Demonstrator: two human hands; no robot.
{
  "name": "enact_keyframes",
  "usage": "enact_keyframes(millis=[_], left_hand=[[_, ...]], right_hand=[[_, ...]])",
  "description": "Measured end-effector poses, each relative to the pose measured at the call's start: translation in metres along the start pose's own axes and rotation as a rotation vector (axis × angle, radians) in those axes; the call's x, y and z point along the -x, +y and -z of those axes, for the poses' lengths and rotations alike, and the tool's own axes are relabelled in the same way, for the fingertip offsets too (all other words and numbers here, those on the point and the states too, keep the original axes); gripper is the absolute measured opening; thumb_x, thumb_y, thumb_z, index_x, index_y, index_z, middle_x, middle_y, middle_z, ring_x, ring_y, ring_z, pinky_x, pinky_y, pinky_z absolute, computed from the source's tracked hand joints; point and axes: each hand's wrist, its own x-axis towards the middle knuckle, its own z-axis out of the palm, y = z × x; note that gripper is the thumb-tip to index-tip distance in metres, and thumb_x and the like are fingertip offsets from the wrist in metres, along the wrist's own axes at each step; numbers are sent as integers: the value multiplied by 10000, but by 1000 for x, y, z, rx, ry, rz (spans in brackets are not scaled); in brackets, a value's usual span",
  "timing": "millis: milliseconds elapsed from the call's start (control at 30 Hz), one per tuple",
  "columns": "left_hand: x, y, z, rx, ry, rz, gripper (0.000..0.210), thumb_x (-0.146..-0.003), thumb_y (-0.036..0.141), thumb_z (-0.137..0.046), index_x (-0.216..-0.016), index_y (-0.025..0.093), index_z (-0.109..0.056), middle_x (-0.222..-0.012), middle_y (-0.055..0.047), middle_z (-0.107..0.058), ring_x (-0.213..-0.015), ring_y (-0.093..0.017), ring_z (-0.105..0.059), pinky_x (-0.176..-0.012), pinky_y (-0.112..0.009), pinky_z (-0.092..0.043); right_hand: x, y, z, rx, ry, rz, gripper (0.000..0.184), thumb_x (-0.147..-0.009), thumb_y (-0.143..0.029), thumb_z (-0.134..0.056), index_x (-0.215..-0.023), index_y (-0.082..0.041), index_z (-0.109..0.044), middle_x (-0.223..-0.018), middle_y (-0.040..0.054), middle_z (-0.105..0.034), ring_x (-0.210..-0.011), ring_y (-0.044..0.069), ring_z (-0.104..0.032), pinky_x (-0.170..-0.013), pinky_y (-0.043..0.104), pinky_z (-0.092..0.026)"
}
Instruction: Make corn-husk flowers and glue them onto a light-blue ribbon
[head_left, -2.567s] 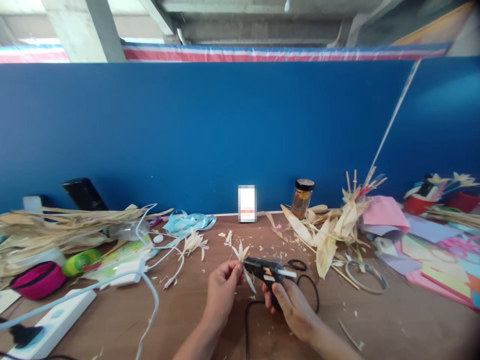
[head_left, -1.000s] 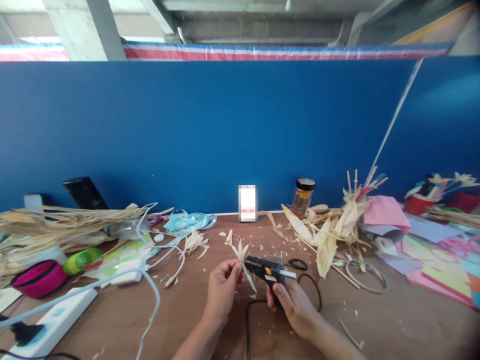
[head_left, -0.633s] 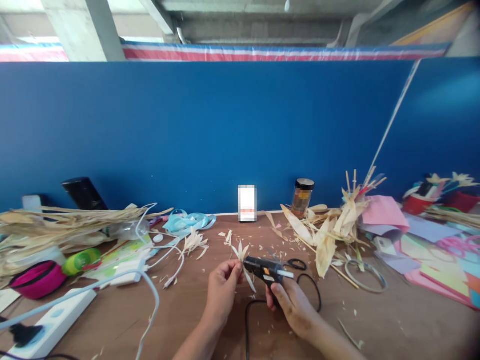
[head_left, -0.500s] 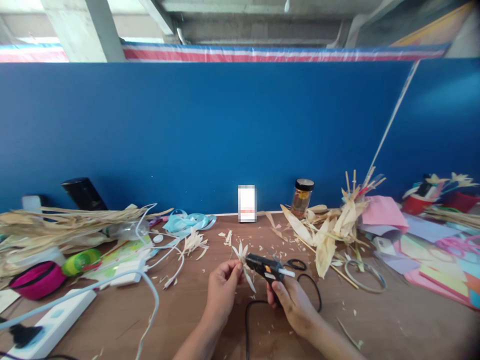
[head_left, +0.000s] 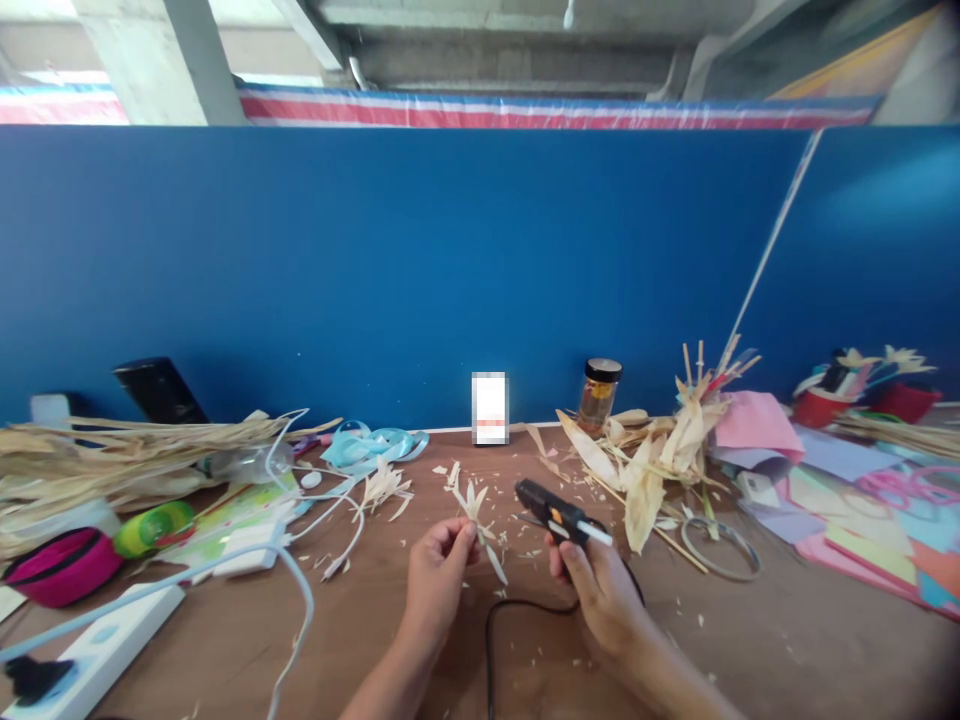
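Before the black-lidded jar point(head_left: 599, 402), the right hand point(head_left: 604, 592) grips a glue gun point(head_left: 556, 508). Right of the jar, a red cup point(head_left: 819, 409) holds what may be pens point(head_left: 834, 378). Front-left of the jar, the left hand point(head_left: 439, 572) pinches a pale flower point(head_left: 472, 502).

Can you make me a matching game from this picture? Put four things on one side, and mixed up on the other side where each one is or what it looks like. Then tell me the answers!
Things:
1. Glue gun
2. Pale flower
3. Jar
4. Ribbon

Clues:
A. Light blue and lying in loops
B. Held in the left grip
C. Topped with a black lid
D. Held in the right grip

Right pairs: 1-D, 2-B, 3-C, 4-A
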Motion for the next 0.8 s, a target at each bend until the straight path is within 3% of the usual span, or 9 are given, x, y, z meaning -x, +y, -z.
enact_keyframes(millis=[167,233,333,433,567,700,800], left_hand=[[-3,-6,5,-47,69,-14,266,-679,386,-623,-736,127,-639,-583,1,-570,-553,-118,-508,-555,-214,-413],[-3,-8,6,-41,97,-7,290,-665,394,-634,-773,125,-644,-617,-10,-593,-577,-127,-526,-579,-225,-431],[-3,-8,4,-7,71,27,310,-653,403,-645,-793,127,-639,-629,-9,-606,-598,-131,-541,-612,-238,-450],[-2,-9,2,22,49,33,302,-649,396,-653,-793,130,-635,-631,-2,-609,-602,-124,-540,-622,-234,-455],[-2,-11,3,31,46,22,281,-654,382,-655,-781,132,-631,-622,5,-602,-590,-114,-528,-607,-221,-451],[-3,-11,4,29,45,21,275,-670,378,-643,-783,128,-628,-621,5,-591,-587,-111,-520,-603,-222,-447],[-4,-10,4,30,53,16,267,-675,376,-638,-776,129,-628,-617,9,-581,-580,-109,-514,-593,-220,-441]], right_hand=[[3,-14,59,323,202,22,299,-888,-372,-298,-917,-180,-524,-763,61,-599,-683,194,-538,-622,285,-393],[13,-8,85,485,239,-8,285,-880,-347,-295,-1031,-184,-474,-833,64,-605,-744,207,-557,-650,300,-405],[36,16,112,794,288,-138,282,-861,-376,-341,-1025,-189,-474,-912,87,-608,-855,246,-564,-691,334,-415],[58,43,121,1056,246,-198,283,-849,-386,-382,-1001,-181,-506,-858,97,-616,-832,266,-573,-682,351,-420],[74,63,120,1329,290,-290,289,-833,-388,-430,-933,-146,-552,-716,110,-607,-729,285,-585,-601,350,-413],[78,65,125,1433,280,-310,300,-825,-401,-447,-870,-131,-570,-668,105,-592,-688,288,-582,-554,334,-396],[71,52,128,1450,339,-260,424,-808,-453,-452,-1033,-102,-534,-807,148,-599,-739,322,-567,-577,368,-399]])
